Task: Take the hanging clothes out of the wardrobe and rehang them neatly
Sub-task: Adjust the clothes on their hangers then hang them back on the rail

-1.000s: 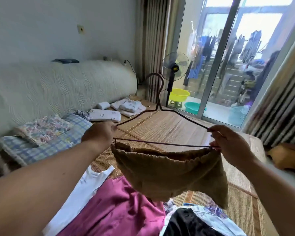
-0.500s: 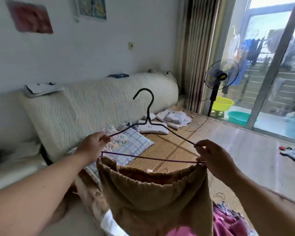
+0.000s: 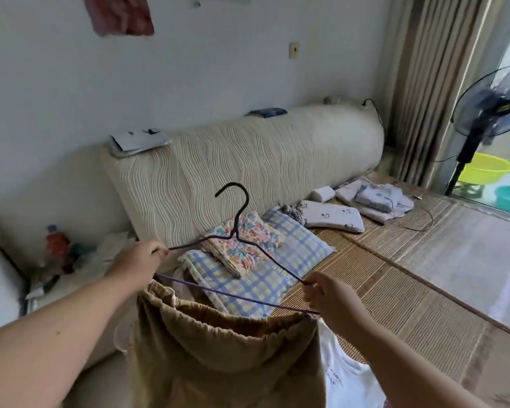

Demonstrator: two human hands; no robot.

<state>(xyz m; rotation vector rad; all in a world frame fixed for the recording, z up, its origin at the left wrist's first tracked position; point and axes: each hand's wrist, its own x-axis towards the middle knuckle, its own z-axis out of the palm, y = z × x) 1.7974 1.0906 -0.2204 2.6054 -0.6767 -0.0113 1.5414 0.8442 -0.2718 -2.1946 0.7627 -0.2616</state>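
Note:
A thin dark purple wire hanger (image 3: 236, 240) is held up in front of me, hook upward. My left hand (image 3: 139, 260) pinches its left corner and my right hand (image 3: 330, 295) pinches its right corner. Brown shorts (image 3: 218, 357) with an elastic waistband hang from the hanger's bottom bar, spread open between my hands. A white garment (image 3: 345, 378) lies below at the right, partly hidden behind the shorts. No wardrobe is in view.
A bed with a woven mat (image 3: 395, 290) carries a blue checked pillow (image 3: 277, 272), a floral folded cloth (image 3: 242, 245) and folded white clothes (image 3: 374, 198). A cream headboard (image 3: 248, 154) lines the wall. A standing fan (image 3: 483, 119) and basins (image 3: 483, 169) stand at right.
The view has swung left, from the window toward the headboard wall. The hanger with the shorts stays between both hands; its right end now sits lower than its left.

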